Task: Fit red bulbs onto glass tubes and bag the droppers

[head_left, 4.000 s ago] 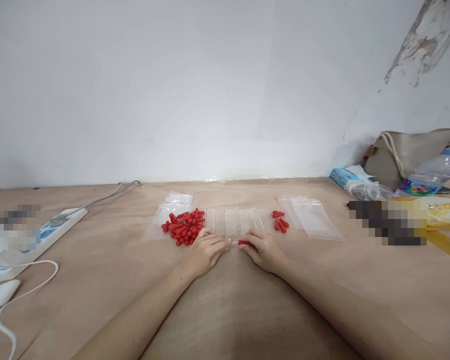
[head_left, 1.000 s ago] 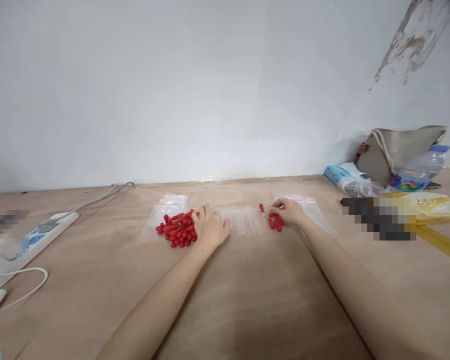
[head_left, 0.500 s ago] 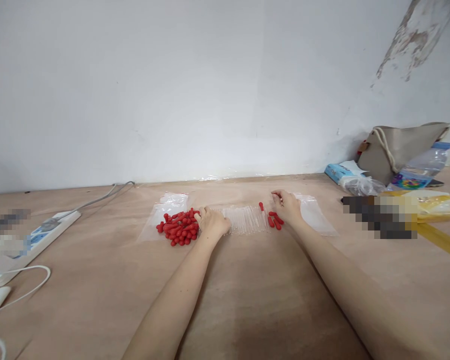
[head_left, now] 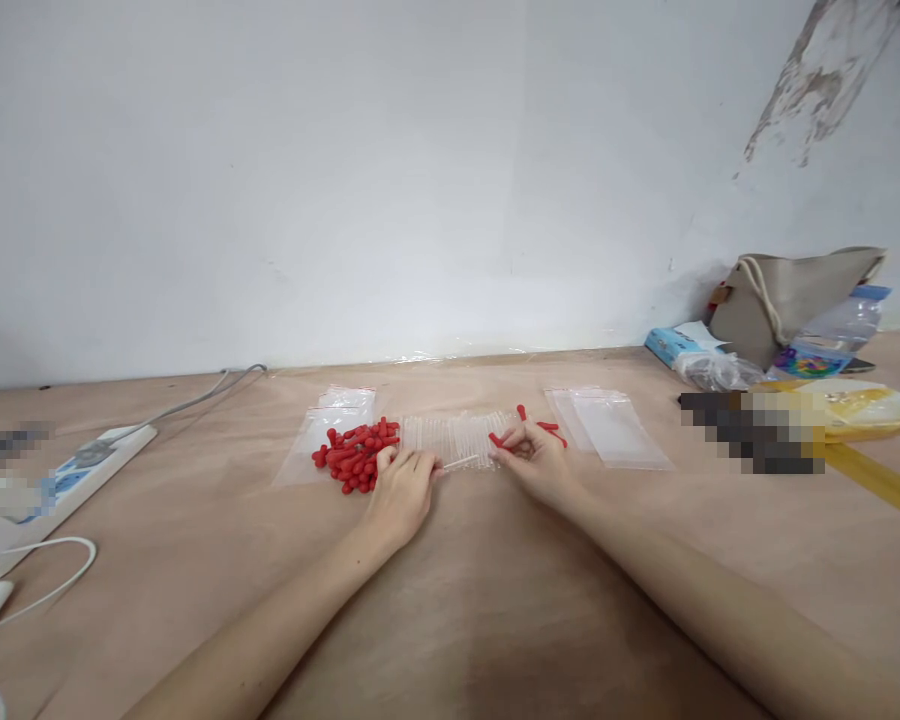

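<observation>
My left hand (head_left: pixel 403 492) is closed in a pinch on a thin clear tube (head_left: pixel 461 463), which points right over a row of similar clear tubes (head_left: pixel 450 434). Between the fingertips of my right hand (head_left: pixel 534 460) is a red rubber dropper bulb (head_left: pixel 497 440), its end facing the tube with a gap between them. A heap of red rubber bulbs (head_left: pixel 356 455) lies just left of the row, touching or close to my left fingers. Several more red bulbs (head_left: pixel 549 427) lie behind my right hand, partly hidden; one tops a tube at the row's right end.
Clear zip bags lie on the left (head_left: pixel 300 455) and right (head_left: pixel 622 435) of the work area. A power strip (head_left: pixel 112 455) with cables sits far left. At far right are a tissue pack (head_left: pixel 671 345), a grey bag (head_left: pixel 757 310) and a yellow package (head_left: pixel 870 405).
My right hand came left and toward me from the loose bulbs, and now holds a red bulb. My left hand moved slightly nearer me and left, with a clear tube now in its pinch.
</observation>
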A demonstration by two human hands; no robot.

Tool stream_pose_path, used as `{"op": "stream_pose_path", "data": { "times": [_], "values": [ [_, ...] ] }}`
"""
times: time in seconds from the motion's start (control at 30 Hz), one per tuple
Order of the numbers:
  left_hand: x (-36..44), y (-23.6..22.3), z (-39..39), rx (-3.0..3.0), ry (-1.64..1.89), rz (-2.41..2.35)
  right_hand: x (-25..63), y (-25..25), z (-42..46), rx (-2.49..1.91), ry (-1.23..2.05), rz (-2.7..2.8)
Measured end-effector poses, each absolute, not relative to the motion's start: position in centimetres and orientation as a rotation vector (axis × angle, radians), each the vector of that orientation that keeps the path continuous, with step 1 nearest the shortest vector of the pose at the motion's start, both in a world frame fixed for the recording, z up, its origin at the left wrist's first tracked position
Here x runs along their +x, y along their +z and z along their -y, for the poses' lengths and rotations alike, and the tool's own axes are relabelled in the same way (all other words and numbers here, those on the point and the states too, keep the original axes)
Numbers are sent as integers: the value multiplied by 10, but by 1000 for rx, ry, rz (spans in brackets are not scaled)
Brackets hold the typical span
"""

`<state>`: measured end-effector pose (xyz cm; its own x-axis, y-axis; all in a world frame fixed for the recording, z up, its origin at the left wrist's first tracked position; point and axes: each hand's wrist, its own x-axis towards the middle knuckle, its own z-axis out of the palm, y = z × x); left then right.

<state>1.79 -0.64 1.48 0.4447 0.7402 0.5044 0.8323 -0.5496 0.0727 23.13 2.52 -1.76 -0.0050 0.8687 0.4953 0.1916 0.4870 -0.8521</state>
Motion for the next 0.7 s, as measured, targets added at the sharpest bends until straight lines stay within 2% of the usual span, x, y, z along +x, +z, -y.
{"op": "stream_pose_path", "data": {
  "times": [0.17,0.33,0.7],
  "values": [
    [8,1,9,-2514,-882,1197,225,-18,-2,-963,451,1768],
    [7,-6,7,-2521,-907,1217,226,-14,2,-939,333,1890],
    [6,-6,7,-2575,-931,1197,224,-13,4,-868,501,1915]
  ]
}}
